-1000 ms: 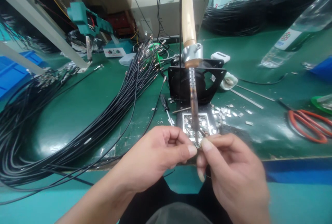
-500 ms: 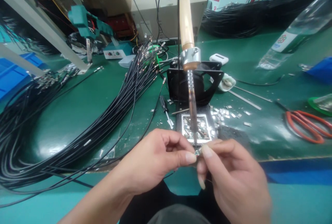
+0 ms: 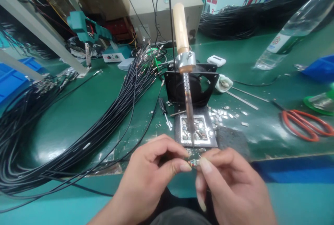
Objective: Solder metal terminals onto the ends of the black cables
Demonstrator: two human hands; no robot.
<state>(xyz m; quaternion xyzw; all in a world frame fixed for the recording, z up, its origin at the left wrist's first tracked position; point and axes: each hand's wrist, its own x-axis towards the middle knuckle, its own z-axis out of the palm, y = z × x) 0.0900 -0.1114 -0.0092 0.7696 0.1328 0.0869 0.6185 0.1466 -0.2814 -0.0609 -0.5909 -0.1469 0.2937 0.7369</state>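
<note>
My left hand (image 3: 156,169) pinches the end of a thin cable, where short red and yellow wires show at the fingertips. Opposite it, my right hand (image 3: 232,179) closes thumb and forefinger on a small silver-and-green connector (image 3: 194,162), which meets those wires. Its far end is hidden by my right fingers. Both hands sit close together over the bench's front edge. Just above them points the tip of a soldering iron (image 3: 189,103) with a wooden handle, clamped upright. Beneath the iron, a white-rimmed square tray (image 3: 209,134) holds small metal pieces.
A large bundle of black cables (image 3: 104,124) curves across the left. Behind the tray stands a black fan (image 3: 169,89). Loose metal bits (image 3: 221,113), a small screwdriver (image 3: 163,106), orange-handled scissors (image 3: 300,137), a dark sponge-like block (image 3: 232,141) and a plastic bottle (image 3: 279,44) lie around.
Both hands have lowered slightly, bringing the connector down from beside the iron's tip. The coloured wires now show between my fingers. The view has shifted a little.
</note>
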